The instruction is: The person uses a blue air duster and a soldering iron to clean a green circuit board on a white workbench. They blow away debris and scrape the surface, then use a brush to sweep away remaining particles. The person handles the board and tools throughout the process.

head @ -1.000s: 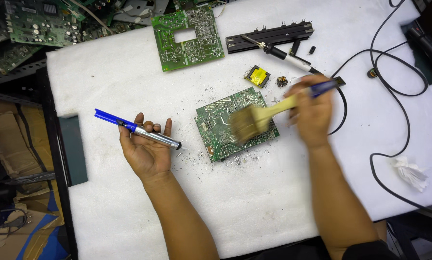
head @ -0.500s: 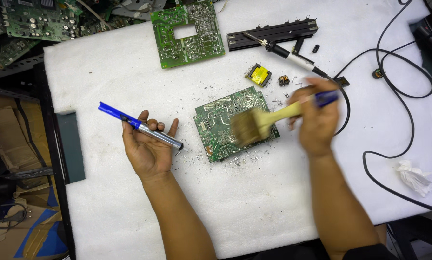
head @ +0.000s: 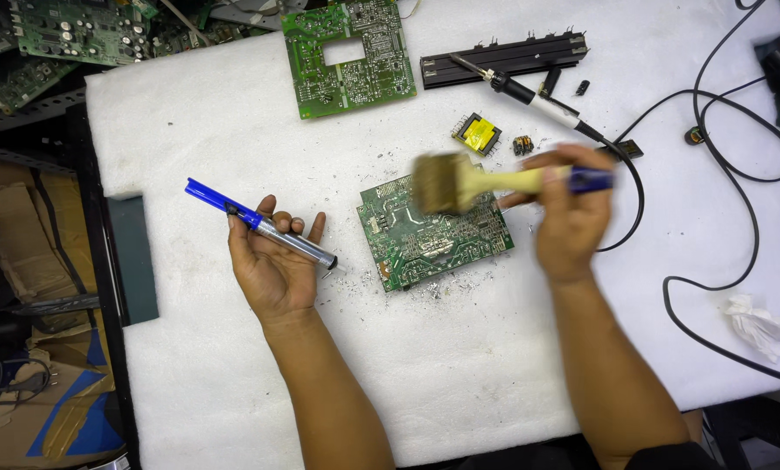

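Observation:
A green circuit board (head: 433,231) lies solder side up in the middle of the white padded table (head: 459,348). My right hand (head: 568,209) grips a paintbrush (head: 485,183) with a pale handle and blue end; its bristles sit over the board's far edge. My left hand (head: 277,261) rests palm up on the pad to the left of the board, loosely holding a blue and silver desoldering pump (head: 264,226). Small metal bits and debris (head: 442,283) lie around the board's near edge.
A second green board (head: 351,57) with a square hole lies at the back. A black heat sink bar (head: 503,57), a soldering iron (head: 529,96) with its black cable (head: 738,174), a yellow transformer (head: 477,132), a small coil (head: 522,144) and crumpled tissue (head: 759,318) are on the pad. Scrap boards (head: 59,35) pile at far left.
My right hand has swept the brush from the board's middle up to its far edge. The left hand with the pump has stayed almost still.

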